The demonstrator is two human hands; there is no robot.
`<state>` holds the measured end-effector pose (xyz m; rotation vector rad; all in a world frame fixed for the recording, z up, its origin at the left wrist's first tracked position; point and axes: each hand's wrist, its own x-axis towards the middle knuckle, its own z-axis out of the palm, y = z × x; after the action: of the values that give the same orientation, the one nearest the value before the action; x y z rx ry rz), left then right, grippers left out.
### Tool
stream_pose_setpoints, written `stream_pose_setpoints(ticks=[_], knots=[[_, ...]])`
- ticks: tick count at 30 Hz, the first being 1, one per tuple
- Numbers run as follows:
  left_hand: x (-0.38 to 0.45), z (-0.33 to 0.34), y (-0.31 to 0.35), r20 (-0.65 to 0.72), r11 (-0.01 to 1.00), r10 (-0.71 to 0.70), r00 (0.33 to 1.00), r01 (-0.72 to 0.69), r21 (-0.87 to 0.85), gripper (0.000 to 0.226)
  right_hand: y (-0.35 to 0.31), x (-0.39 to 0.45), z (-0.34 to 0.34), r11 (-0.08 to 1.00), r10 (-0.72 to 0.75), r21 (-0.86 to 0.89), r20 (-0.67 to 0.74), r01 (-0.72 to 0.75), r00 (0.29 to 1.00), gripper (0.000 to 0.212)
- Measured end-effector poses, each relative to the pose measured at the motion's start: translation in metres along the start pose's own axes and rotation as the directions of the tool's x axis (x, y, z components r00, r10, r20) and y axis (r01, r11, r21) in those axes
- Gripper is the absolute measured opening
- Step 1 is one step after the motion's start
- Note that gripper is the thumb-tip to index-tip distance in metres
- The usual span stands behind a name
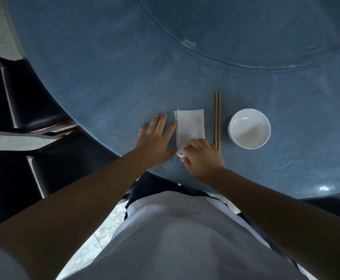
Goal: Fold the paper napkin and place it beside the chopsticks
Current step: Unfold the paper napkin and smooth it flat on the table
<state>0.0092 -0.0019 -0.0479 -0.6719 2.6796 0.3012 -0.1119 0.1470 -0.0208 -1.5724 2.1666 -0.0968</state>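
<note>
White paper napkin lies flat on the round blue worktop near its near edge, folded into a tall narrow rectangle, thin soft tissue, layers slightly offset so a second edge peeks out along the left side and far-left corner. Just right of it, apart by a narrow strip of worktop, the chopsticks: two slim straight wooden sticks, light brown, lying touching side by side and parallel to the napkin's long edge, pointing away from the near edge. Right of those, a small round white bowl, glossy ceramic look, upright, close to the chopsticks but not touching

Left hand spread wide and flat on the worktop at the napkin's left side, palm down, holding nothing; forefinger runs along the napkin's left edge, thumb near its near-left corner. Right hand curled, fingers bent in on the napkin's near end, pinching or pressing the near corner, where a small crumpled bit of tissue sticks out under the fingers; full grip cannot be told. Its knuckles cover the near tips of the chopsticks

Worktop surface is matte with a mottled, slightly brushed texture. A big clear glass disc with a smooth rounded rim sits toward the far right. Dark padded chairs with shiny seats stand off the left edge, pale floor below. Person wears a light smooth shirt
</note>
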Motion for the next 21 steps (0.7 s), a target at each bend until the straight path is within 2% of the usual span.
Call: stream_pose_setpoints(ticks=[12, 17, 19, 21], knots=[[0.0, 0.001, -0.002, -0.02, 1.0, 0.008, 1.0, -0.008, -0.03, 0.087, 0.007, -0.004, -0.008, 0.94, 0.087, 0.33, 0.011, -0.085, 0.996, 0.024], [-0.001, -0.001, 0.0, -0.011, 0.998, -0.002, 1.0, 0.001, -0.07, 0.09, 0.007, -0.009, -0.013, 0.78, 0.343, 0.568, -0.037, -0.262, 0.939, 0.018], [-0.002, -0.006, 0.002, 0.002, 0.99, 0.003, 1.0, -0.002, -0.142, 0.093, 0.008, -0.011, -0.018, 0.695, 0.416, 0.656, -0.035, -0.293, 0.909, 0.015], [-0.001, -0.014, 0.006, -0.026, 0.962, 0.021, 0.999, -0.027, -0.273, 0.094, 0.01, -0.012, -0.025, 0.616, 0.428, 0.738, -0.018, -0.277, 0.904, 0.014]])
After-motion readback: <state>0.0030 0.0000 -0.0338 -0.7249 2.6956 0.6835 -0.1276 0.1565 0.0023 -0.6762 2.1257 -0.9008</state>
